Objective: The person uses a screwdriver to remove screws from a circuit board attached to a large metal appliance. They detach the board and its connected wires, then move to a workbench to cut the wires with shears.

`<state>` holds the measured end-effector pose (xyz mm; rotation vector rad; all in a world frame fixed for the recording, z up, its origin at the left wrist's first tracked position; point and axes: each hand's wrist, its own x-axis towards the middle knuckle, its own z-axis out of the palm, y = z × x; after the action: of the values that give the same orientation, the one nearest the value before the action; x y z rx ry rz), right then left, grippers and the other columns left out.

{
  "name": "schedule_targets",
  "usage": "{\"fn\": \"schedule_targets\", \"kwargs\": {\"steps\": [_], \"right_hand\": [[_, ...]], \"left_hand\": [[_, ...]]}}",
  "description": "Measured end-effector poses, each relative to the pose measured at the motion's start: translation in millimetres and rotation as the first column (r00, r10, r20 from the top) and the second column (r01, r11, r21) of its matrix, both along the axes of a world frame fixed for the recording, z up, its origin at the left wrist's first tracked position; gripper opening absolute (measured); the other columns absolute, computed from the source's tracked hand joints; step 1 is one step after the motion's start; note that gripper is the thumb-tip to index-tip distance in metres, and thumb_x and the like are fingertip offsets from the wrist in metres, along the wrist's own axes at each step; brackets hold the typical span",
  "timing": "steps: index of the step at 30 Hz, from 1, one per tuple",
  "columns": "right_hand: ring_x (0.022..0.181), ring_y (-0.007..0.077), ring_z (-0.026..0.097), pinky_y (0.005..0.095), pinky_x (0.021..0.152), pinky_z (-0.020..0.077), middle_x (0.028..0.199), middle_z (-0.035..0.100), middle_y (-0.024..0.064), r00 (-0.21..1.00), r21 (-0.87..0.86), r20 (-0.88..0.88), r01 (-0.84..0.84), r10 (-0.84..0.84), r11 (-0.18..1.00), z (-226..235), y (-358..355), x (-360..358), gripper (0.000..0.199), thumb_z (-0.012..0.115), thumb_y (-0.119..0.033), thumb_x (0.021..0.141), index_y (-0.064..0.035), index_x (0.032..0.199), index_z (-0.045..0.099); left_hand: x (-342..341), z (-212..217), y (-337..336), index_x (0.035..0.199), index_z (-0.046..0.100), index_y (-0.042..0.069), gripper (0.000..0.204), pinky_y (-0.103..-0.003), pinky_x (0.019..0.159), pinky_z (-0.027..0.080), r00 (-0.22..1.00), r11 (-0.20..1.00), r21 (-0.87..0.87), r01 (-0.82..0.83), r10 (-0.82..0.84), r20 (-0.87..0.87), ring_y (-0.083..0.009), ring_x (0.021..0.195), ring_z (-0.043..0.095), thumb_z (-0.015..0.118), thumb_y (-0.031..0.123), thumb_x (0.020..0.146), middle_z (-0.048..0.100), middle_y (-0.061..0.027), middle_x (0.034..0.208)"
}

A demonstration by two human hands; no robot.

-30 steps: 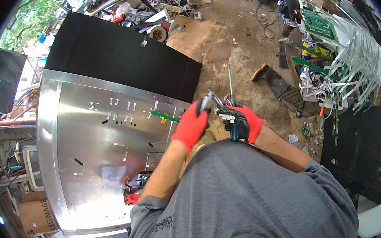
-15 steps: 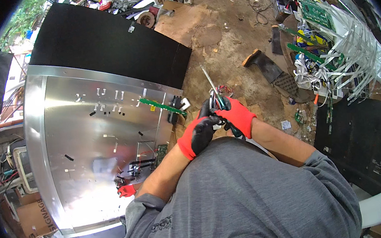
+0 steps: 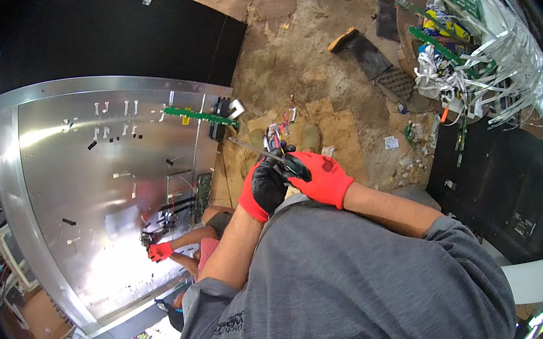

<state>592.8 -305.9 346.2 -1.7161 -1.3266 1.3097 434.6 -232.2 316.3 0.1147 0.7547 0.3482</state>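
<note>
Both my hands, in red gloves with black palms, are close together in front of my body. My left hand (image 3: 268,186) is closed around a bundle of coloured wires (image 3: 274,134), whose loose ends stick out beyond the fingers. In my right hand (image 3: 319,176) is a screwdriver; its long metal shaft (image 3: 251,148) slants to the upper left across the wires. The fingers hide most of its handle. Where the two hands meet, dark pieces between them are too small to make out.
A large metal panel (image 3: 89,180) with a green circuit strip (image 3: 198,116) lies left. Another person's red-gloved hand (image 3: 160,251) works over it. Right are a boot (image 3: 365,56), white ribbon cables (image 3: 511,74) and a black panel (image 3: 501,180). Cardboard (image 3: 339,130) covers floor ahead.
The screwdriver's shaft has swung from pointing away from me to pointing left. My hands have shifted slightly left, and the view has moved, showing more of the other person.
</note>
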Motion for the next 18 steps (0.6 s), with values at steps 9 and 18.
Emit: {"fn": "schedule_targets", "kwargs": {"steps": [9, 18], "right_hand": [[0.103, 0.0329, 0.060, 0.0391, 0.090, 0.0464, 0.109, 0.062, 0.0167, 0.963, 0.077, -0.270, 0.023, -0.002, 0.997, -3.8, 2.3, -0.7, 0.038, 0.069, -0.022, 0.080, -0.0057, 0.114, 0.060], [0.103, 0.0306, 0.060, 0.0373, 0.087, 0.0501, 0.122, 0.055, 0.0128, 0.988, 0.556, -0.140, 0.020, 0.070, 0.831, 34.5, 85.1, -8.9, 0.055, 0.076, -0.017, 0.071, -0.0093, 0.122, 0.055]], "left_hand": [[-58.2, 56.8, 42.5, 0.105, 0.058, 0.003, 0.020, -0.040, 0.082, 0.054, 0.928, 0.931, 0.312, 0.191, -0.068, -0.365, -0.0176, 0.077, 0.063, 0.056, 0.019, 0.092, 0.063, -0.0075, 0.087], [-82.8, 169.8, 79.1, 0.115, 0.055, 0.002, 0.030, -0.025, 0.063, 0.049, 0.834, 0.834, 0.340, 0.436, -0.231, -0.501, -0.0140, 0.073, 0.063, 0.059, 0.018, 0.090, 0.065, -0.0090, 0.087]]}}
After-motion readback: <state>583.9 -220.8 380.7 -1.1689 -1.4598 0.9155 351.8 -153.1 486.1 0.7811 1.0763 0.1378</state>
